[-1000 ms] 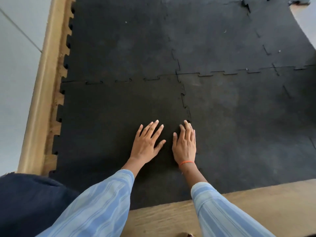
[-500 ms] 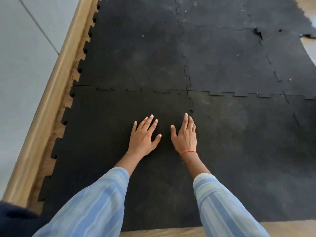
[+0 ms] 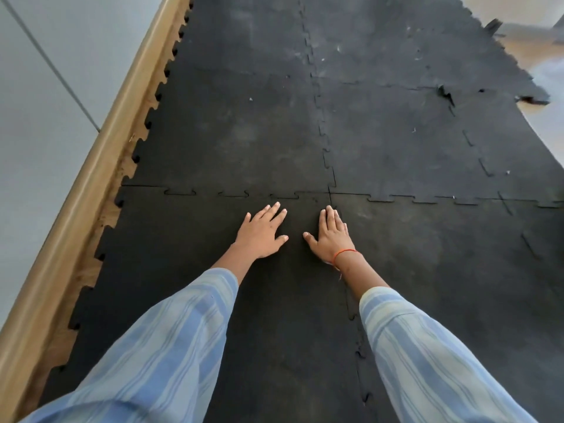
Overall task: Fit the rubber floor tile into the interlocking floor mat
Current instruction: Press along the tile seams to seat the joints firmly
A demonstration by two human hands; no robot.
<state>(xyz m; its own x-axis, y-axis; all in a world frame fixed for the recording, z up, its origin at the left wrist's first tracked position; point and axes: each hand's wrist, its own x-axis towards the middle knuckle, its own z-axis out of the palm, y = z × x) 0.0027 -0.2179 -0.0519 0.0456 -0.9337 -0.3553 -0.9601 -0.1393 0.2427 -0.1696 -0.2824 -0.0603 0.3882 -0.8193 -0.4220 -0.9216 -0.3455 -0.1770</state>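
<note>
Both hands lie flat and empty, gripping nothing: the left hand [image 3: 262, 235] rests palm-down with fingers fanned, the right hand [image 3: 331, 235] beside it with fingers closer together, the two thumbs pointing toward each other across a narrow gap. Both press on the far right corner of the rubber floor tile [image 3: 195, 270] — a matte black slab with a fine, grainy surface, lying flat at the near left of the interlocking floor mat [image 3: 396, 141]. Fingertips of the right hand reach the point where four tiles meet. The tile's far edge runs left to right, its puzzle-shaped tabs seated flush in the neighbouring tile beyond; its right edge runs away from the person, toothed seam [image 3: 360, 352] faintly visible between the sleeves. Whether the tile is longer one way than the other cannot be told, as its near end is cut off by the frame. Its left edge shows free, rounded tabs over a strip of wood-grain floor [image 3: 100, 227], next to a smooth tan wooden skirting [image 3: 91, 178] below a pale grey wall [image 3: 36, 117]. The mat beyond is dusty and scuffed, flecked with white specks, with a torn, lifted spot [image 3: 445, 94] at a far seam. Loose blue-and-cream striped sleeves [image 3: 171, 346] cover both forearms, and a thin orange thread bracelet [image 3: 343, 254] circles the right wrist.
</note>
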